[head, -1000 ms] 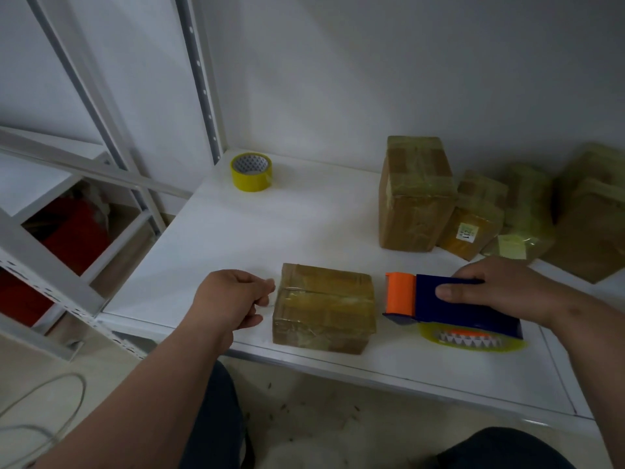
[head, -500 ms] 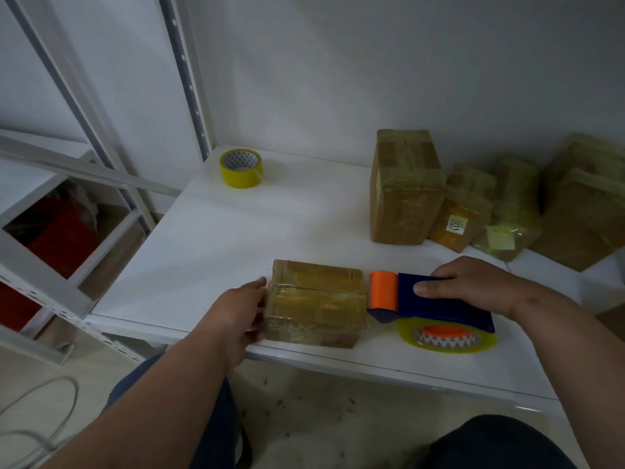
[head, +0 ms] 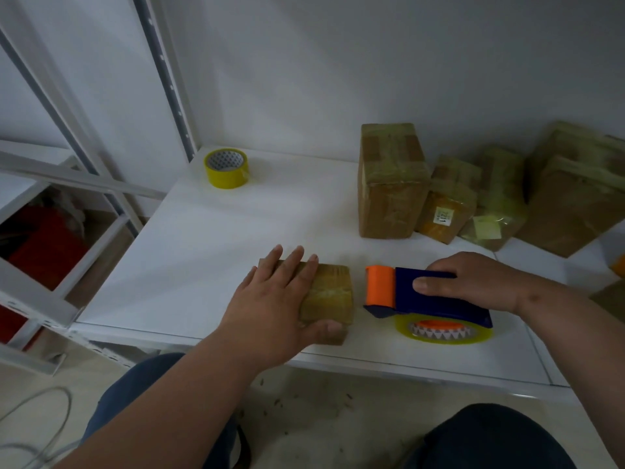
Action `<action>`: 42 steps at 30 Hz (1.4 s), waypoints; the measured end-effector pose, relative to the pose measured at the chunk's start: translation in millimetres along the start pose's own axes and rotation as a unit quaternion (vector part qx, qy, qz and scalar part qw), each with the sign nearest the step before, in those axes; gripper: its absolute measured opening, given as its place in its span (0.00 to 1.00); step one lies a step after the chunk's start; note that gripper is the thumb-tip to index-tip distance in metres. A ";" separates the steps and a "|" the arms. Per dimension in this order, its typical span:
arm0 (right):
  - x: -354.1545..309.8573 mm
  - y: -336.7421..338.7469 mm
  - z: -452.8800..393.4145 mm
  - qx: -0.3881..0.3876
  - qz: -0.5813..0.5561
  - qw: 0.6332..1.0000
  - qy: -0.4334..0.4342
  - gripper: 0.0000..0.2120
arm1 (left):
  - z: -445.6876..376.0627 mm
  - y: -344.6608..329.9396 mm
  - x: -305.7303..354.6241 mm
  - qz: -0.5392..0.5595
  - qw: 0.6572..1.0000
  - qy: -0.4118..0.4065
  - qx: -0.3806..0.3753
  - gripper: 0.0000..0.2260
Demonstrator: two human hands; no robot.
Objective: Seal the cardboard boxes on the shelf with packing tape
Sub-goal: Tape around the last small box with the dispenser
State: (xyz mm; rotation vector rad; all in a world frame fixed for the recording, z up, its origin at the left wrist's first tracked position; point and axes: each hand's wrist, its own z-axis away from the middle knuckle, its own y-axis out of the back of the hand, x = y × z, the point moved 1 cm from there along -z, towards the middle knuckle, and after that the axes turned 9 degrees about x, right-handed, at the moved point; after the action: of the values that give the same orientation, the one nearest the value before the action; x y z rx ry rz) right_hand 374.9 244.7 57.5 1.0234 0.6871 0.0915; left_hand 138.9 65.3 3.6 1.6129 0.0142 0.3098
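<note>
A small taped cardboard box [head: 333, 294] lies near the front edge of the white shelf [head: 209, 252]. My left hand [head: 274, 299] rests flat on top of it, fingers straight, thumb against its front side. Just right of the box stands a blue tape dispenser [head: 429, 299] with an orange roller and a yellowish tape roll beneath. My right hand [head: 473, 280] grips the dispenser's body from above, thumb on its near side. A narrow gap separates the roller from the box.
A loose yellow tape roll [head: 226, 168] sits at the shelf's back left corner. Several taped boxes [head: 389, 187] stand against the wall at the back right. Metal shelf uprights [head: 162, 72] rise on the left. Red items lie under the neighbouring rack.
My left hand has moved from the box's left side onto its top and flattened out. The dispenser and my right hand stay just right of the box.
</note>
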 end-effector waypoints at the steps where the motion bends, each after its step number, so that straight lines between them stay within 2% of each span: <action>1: 3.4 2.4 3.0 0.000 0.001 1.000 0.004 0.28 | 0.4 -0.9 -0.2 -0.001 1.000 -0.002 0.000 0.45; 4: 13.0 9.7 11.4 0.012 -0.010 1.000 -0.003 0.37 | 0.4 -1.9 0.5 -0.003 1.000 -0.010 -0.002 0.45; 11: -7.3 -5.9 -0.6 0.005 0.093 0.996 0.001 0.23 | -0.1 -4.9 -1.9 0.000 1.000 -0.016 0.007 0.47; 17: -26.0 -11.9 -20.6 -0.035 0.107 0.993 -0.037 0.23 | 0.5 -3.0 0.4 -0.005 1.000 -0.014 0.006 0.46; 23: -23.6 -9.9 -29.1 -0.071 0.024 0.987 -0.139 0.19 | 1.5 -1.4 2.5 -0.007 1.000 -0.014 0.009 0.48; 26: -20.5 -19.3 -26.3 -0.090 0.065 0.983 -0.144 0.20 | 2.4 0.4 2.9 0.000 1.000 -0.006 0.000 0.48; 29: -19.4 -11.9 -16.9 -0.032 0.040 0.989 -0.141 0.24 | 1.3 2.3 -0.3 0.027 1.000 0.002 -0.001 0.47; 31: -17.9 0.9 -3.9 0.022 0.020 0.989 -0.142 0.26 | 0.6 4.5 -1.7 0.038 0.999 -0.021 -0.002 0.42; 33: -15.2 11.0 10.5 0.070 0.004 0.988 -0.137 0.27 | 0.4 9.7 -1.6 0.018 0.998 -0.055 -0.018 0.37; 38: -5.0 12.7 41.4 0.136 -0.027 0.981 -0.133 0.24 | -2.2 34.6 8.2 -0.056 0.995 -0.084 -0.019 0.31; 40: -3.1 8.2 48.9 0.151 -0.038 0.979 -0.132 0.23 | -1.0 40.0 17.1 -0.036 0.997 -0.064 -0.034 0.32; 42: -3.1 2.1 52.9 0.164 -0.052 0.977 -0.129 0.22 | 0.2 39.1 27.2 -0.012 0.999 -0.029 -0.041 0.37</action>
State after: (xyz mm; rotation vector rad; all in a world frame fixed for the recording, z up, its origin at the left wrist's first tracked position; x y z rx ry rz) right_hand 402.9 204.8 78.3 1.2860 0.5247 -0.2503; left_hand 158.1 67.7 47.1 1.5389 -0.0232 0.2414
